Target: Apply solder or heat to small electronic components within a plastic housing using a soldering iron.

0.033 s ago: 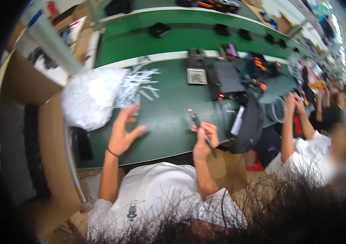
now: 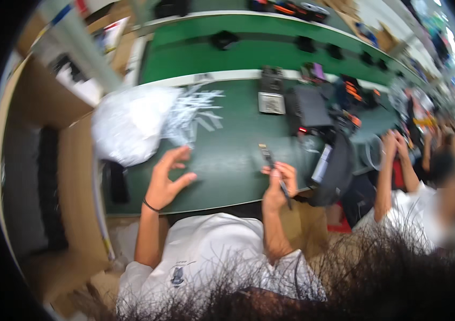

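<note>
Above the dark green tabletop (image 2: 227, 182), my left hand (image 2: 167, 179) is open, fingers apart and nothing in it. It is nearest to a loose pile of thin whitish strips (image 2: 192, 109) that spill from a clear plastic bag (image 2: 131, 125). My right hand (image 2: 280, 184) grips a slim black stick-like thing (image 2: 268, 157) between thumb and fingers. Its far end has a small gold-coloured, plug-like tip; the other end sticks out below the hand. Blur hides its exact kind.
A grey-black box (image 2: 313, 107) with a red light and a small device (image 2: 272, 102) stand at the back. A black pouch (image 2: 335, 168) lies right of my right hand. At far right sits a co-worker, hands (image 2: 393, 142) raised. A black object (image 2: 116, 182) lies at left.
The whole view has shifted, so the bench and both hands appear slightly further right. My right hand still holds the black stick-like thing; my left hand stays open.
</note>
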Available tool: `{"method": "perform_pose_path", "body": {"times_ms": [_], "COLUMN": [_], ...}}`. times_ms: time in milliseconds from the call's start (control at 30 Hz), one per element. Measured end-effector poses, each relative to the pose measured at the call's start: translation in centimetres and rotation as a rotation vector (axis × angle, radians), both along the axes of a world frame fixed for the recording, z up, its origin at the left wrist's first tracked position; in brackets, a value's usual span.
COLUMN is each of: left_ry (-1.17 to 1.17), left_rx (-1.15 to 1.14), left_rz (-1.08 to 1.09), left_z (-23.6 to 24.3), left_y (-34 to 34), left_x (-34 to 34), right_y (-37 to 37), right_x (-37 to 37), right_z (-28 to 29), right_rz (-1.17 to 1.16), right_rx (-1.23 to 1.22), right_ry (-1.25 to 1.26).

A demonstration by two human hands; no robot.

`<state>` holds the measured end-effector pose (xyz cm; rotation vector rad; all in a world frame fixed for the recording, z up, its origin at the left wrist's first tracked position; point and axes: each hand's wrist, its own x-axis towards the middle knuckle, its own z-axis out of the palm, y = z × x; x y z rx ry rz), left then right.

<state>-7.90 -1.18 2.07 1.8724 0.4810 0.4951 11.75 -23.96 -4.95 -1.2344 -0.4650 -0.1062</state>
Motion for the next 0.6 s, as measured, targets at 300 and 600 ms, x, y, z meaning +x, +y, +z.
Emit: {"method": "perform_pose_path", "body": {"times_ms": [300,600], "left_ry": [-0.309,0.588], "left_rx": [0.567,0.882], "left_rz": [1.321,1.673], "left_z": [3.2,0.8], "left_y": [15.2,39.2], "left_x": [-18.7,-26.6], "right_y": [-1.0,0.7], "right_x": [2.9,2.0], "right_z": [-0.5,-0.2], "right_rz": [0.064,0.190], "right_rx": [-0.346,-0.516], "right_ry": [-0.514,-0.761]}}
